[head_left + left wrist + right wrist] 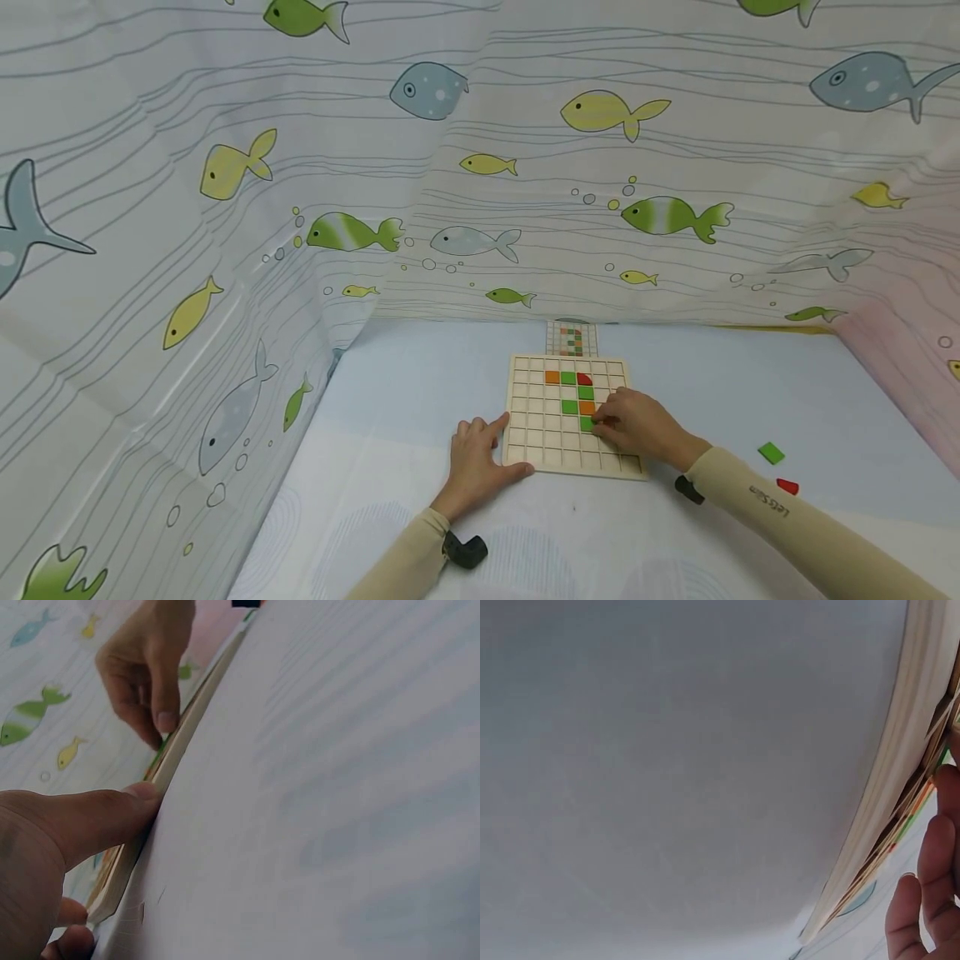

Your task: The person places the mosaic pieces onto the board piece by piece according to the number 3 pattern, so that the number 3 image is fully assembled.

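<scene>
A square wooden grid board [540, 433] lies flat on the table. My left hand [476, 467] grips its near left corner, thumb along the front edge and index finger at the left side. The thumb [112, 817] shows on the rim in the left wrist view. My right hand [641, 425] pinches at the lowest green tile [586, 423], its fingertips at the tile's right side; they partly hide it. Above that tile sit an orange tile [587, 407], green tiles [570, 407], a red rounded tile [584, 379] and another orange tile [552, 377].
Behind the board is a printed grid card [555, 337] with a coloured pattern. A loose green tile [771, 452] and a red piece [787, 486] lie to the right, the red one partly behind the right sleeve. A fish-print curtain [525, 200] surrounds the table.
</scene>
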Available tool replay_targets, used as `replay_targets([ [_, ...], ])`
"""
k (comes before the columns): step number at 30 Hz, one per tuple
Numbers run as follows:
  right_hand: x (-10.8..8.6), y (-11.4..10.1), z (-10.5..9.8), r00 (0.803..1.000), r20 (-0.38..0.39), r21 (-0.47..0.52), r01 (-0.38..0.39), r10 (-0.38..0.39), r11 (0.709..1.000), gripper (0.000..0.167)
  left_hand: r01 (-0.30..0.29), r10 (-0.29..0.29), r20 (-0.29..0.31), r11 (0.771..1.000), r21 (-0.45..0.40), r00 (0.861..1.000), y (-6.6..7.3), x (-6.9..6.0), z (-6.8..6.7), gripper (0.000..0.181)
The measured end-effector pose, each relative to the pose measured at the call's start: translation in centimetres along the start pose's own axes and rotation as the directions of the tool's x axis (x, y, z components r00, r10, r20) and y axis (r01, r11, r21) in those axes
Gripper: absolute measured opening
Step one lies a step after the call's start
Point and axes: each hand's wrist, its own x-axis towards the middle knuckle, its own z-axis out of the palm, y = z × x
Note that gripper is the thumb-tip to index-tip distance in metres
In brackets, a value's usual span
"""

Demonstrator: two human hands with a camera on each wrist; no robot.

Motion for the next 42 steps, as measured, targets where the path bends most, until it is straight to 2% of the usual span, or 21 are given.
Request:
replay_targets([
  [9,-0.5,0.2,0.1,0.998,-0.025,0.037,-0.049,0.05,0.998,0.014,0.014,-0.014,0.004,1.0,0.005,1.0,-0.1,0.1,0.1,0.092],
  [15,-1.5,0.7,-0.7,0.993,-0.035,0.104,-0.109,0.113,0.989,0.013,0.007,-0.007,-0.001,1.0,0.012,1.0,-0.2,0.0,0.1,0.092],
  [18,-2.1,1.3,-1.1,0.991,-0.046,0.103,-0.123,0.129,0.987,0.012,0.0,0.0,-0.003,1.0,0.009,1.0,-0.2,0.1,0.1,0.091],
  [30,-6.2,4.3,-3.8,0.98,-0.048,0.024,-0.192,0.193,0.981,0.012,0.0,0.0,0.0,1.0,0.022,1.0,-0.2,0.2,0.2,0.092],
  [42,-12.2,7.3,-7.2,0.97,-0.05,-0.05,-0.241,0.239,0.969,0.012,0.001,-0.001,-0.001,1.0,0.031,1.0,-0.3,0.2,0.1,0.092],
])
